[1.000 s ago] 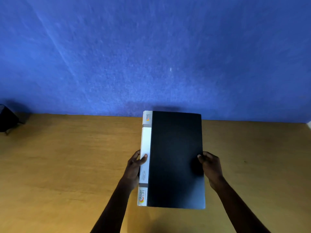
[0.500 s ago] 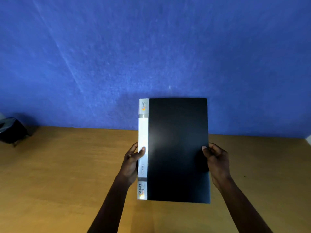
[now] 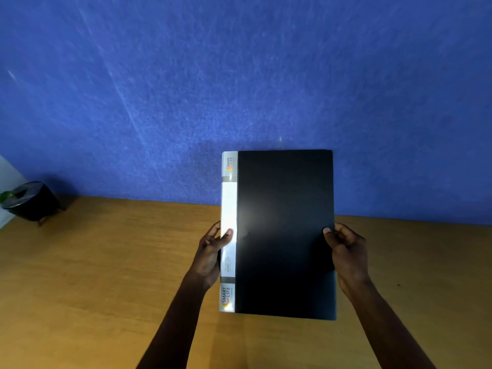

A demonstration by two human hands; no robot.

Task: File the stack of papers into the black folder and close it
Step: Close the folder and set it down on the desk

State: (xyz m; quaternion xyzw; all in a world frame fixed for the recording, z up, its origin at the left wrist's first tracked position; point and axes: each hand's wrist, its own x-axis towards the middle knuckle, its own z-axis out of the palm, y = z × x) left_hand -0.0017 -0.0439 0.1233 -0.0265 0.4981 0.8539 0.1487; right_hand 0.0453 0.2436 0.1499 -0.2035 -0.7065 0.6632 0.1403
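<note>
The black folder is closed and held up above the wooden table, its front cover facing me. A white spine label with "SMART LIFE" printing runs down its left edge. My left hand grips the spine side, thumb on the white label. My right hand grips the right edge, thumb on the cover. No loose papers show anywhere in view.
A blue wall rises behind the table's far edge. A black round pot with a bit of green plant stands at the far left of the table.
Both hands have lifted the closed folder off the table and tilted it up toward me. My view has risen, bringing the pot at the left into sight.
</note>
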